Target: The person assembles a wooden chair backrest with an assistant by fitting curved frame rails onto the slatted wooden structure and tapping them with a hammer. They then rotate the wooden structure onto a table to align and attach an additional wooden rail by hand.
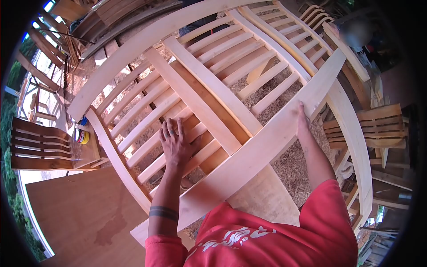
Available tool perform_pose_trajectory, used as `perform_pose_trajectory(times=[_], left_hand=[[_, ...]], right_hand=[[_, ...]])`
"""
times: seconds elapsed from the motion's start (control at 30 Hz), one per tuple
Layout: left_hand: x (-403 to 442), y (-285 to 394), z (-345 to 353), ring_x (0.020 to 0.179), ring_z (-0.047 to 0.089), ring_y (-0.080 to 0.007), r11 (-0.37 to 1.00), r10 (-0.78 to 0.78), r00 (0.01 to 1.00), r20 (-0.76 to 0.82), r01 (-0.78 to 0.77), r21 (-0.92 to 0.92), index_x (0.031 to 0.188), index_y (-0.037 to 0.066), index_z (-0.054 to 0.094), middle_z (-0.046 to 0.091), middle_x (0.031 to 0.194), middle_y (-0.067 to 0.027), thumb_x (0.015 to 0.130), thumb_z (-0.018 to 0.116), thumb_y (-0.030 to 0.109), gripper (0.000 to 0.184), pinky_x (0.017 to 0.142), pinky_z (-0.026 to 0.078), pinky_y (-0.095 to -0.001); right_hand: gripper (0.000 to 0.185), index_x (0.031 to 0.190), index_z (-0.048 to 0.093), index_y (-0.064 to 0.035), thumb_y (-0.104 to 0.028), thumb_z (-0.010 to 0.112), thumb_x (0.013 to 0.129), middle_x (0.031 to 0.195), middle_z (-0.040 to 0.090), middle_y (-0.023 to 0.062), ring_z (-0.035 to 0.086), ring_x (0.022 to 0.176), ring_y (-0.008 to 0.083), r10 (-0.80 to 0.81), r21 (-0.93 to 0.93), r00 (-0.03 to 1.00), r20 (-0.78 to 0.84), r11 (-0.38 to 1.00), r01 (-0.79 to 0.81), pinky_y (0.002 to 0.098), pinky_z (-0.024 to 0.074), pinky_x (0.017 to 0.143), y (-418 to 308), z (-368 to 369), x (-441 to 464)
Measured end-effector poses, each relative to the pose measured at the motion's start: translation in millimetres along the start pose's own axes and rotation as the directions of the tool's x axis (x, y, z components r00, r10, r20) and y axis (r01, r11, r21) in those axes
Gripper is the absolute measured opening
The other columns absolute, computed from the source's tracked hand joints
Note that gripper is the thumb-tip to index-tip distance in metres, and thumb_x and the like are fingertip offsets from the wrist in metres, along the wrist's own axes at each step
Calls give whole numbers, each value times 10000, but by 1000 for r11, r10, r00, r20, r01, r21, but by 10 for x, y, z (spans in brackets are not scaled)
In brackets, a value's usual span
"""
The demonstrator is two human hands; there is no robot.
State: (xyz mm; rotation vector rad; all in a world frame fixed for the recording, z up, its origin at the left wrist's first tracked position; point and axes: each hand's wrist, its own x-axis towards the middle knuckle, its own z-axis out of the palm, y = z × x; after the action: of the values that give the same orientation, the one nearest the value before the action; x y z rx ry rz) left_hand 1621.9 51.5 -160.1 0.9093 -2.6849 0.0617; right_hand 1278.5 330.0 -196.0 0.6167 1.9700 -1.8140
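Observation:
A large slatted wooden frame of pale, bare wood lies in front of me, with several slats (224,49) between its cross pieces. My left hand (175,141) rests on slats in its left section, fingers spread and thumb out to the side. A wide flat board (249,151) runs diagonally along the frame's near side, from beside my left forearm up to the upper right. My right hand (303,121) grips this board's near edge, thumb on top; its other fingers are mostly hidden. A long curved rail (133,42) forms the far side.
A plywood sheet (84,209) is at lower left, near a slatted chair back (40,144) and a small can (81,135). Another slatted piece (367,127) stands at right. A person's dark-clothed legs (204,30) show beyond the frame. Shavings cover the ground (291,171).

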Motion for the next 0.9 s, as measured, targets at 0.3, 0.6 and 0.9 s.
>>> perform_pose_trajectory(times=[0.3,0.6,0.9], left_hand=[[0,2,15,1281,358,-400,1000,2,1000,-1,-2,2,1361,49,385,402,1336,-260,711,727,514,869,1068,266,-535],[4,-3,8,1296,350,-424,1000,-16,998,57,17,-11,1382,46,386,383,1369,-286,736,681,554,873,1080,246,-553],[7,-2,27,1277,365,-412,1000,5,1000,-12,-5,15,1364,61,388,421,1330,-256,700,736,504,871,1064,273,-543]], right_hand=[[744,1256,522,24,-545,680,805,1218,568,120,574,1056,219,-57,102,997,54,993,51,356,489,897,95,-20,116],[669,1106,626,18,-574,671,798,1088,630,117,597,973,209,-56,-1,998,-8,998,56,354,495,865,57,-1,50],[657,951,693,-26,-658,602,798,993,656,94,574,960,185,-79,-67,996,-52,995,76,333,459,898,70,8,59]])
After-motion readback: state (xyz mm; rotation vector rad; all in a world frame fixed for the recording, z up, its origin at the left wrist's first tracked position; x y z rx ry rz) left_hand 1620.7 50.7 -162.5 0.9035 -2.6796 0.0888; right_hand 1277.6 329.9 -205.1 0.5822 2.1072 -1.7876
